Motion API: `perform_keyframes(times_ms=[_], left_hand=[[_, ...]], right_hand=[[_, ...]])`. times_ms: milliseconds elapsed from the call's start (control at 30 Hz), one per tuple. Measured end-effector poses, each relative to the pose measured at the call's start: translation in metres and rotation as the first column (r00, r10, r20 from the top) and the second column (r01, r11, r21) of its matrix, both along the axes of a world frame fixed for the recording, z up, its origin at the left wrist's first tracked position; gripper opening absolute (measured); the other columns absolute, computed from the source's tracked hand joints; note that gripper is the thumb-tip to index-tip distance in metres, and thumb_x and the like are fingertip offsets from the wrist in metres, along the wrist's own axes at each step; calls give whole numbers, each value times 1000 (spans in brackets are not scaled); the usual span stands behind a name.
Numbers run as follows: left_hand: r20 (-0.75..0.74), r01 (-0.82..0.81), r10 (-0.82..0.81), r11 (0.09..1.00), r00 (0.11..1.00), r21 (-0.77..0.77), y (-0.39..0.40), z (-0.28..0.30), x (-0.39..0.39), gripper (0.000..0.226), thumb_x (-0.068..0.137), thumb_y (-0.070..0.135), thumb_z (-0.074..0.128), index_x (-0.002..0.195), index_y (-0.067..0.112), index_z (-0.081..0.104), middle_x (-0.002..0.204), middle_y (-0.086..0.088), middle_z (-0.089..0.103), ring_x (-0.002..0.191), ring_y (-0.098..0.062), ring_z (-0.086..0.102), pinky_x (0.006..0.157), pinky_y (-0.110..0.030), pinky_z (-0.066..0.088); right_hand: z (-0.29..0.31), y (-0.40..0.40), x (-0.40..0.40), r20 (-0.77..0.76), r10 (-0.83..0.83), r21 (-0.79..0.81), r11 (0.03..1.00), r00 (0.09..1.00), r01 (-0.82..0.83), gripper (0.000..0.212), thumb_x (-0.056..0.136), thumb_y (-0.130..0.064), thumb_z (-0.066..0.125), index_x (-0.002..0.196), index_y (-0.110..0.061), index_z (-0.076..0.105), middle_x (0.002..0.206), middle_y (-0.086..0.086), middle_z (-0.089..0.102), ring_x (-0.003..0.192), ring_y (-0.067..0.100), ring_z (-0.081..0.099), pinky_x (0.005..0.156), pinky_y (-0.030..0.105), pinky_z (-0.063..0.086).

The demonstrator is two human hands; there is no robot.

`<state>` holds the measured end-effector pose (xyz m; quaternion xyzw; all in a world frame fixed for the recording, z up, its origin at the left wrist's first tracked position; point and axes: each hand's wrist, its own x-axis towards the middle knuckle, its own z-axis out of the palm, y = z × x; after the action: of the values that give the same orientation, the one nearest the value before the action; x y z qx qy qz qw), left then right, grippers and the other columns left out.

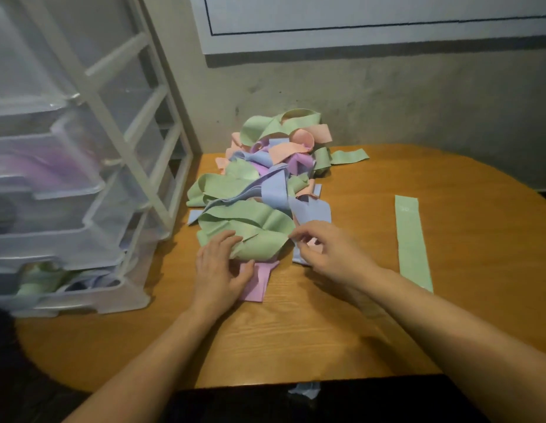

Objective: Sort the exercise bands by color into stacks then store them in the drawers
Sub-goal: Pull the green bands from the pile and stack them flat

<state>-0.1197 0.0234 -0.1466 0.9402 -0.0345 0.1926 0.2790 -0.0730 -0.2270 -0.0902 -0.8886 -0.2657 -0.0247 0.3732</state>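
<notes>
Sprawling from the table's [326,325] far edge toward its middle, one tangled pile of exercise bands [265,184] mixes green, blue, pink and purple; the tangle defeats a count. One green band [413,242] lies flat and apart near the right edge, its pale print too small to read. The left hand [218,270], fingers curled, grips a green fold at the pile's near end above a purple band [256,280]. The right hand [328,251] seems to pinch a band's edge. The drawer unit [67,193] at the left edge shows four blurred drawers, bands inside two. One blue scrap [305,390] hangs at the near edge.
</notes>
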Motion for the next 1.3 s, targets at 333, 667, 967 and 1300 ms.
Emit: perform_keyframes(times_ms=[333, 667, 967, 1300], left_hand=[[-6, -72, 73, 964, 997, -256, 3, 4, -1, 55, 74, 15, 61, 127, 19, 52, 127, 10, 51, 119, -7, 47, 105, -31, 36], [41, 116, -117, 993, 992, 22, -2, -3, 3, 43, 79, 25, 68, 122, 26, 61, 138, 7, 53, 132, -11, 44, 106, -35, 32], [173, 232, -280, 939, 944, 255, -2, -10, -3, 41, 89, 36, 60, 129, 27, 59, 135, 7, 61, 134, -14, 46, 106, -36, 26], [224, 310, -327, 944, 918, 108, -12, -11, -7, 17, 96, 33, 60, 106, 31, 73, 99, 15, 70, 100, -11, 64, 108, -61, 33]], right_hand=[[17, 92, 25, -21, 233, -415, 883, 972, -220, 55, 91, -46, 63, 143, -32, 48, 118, -4, 68, 103, 16, 62, 77, 29, 46], [12, 29, 21, 146, 182, -354, 928, 972, -120, 24, 93, -45, 61, 102, -28, 75, 89, -6, 67, 92, 19, 61, 77, 40, 44], [11, -21, -11, 159, 155, -222, 968, 975, -117, 23, 94, -47, 52, 96, -33, 70, 88, -28, 59, 88, -4, 55, 100, 29, 37], [5, -35, -37, -43, -4, -532, 846, 999, -19, 25, 82, -58, 44, 85, -36, 55, 92, -19, 56, 97, 3, 51, 115, 43, 28]])
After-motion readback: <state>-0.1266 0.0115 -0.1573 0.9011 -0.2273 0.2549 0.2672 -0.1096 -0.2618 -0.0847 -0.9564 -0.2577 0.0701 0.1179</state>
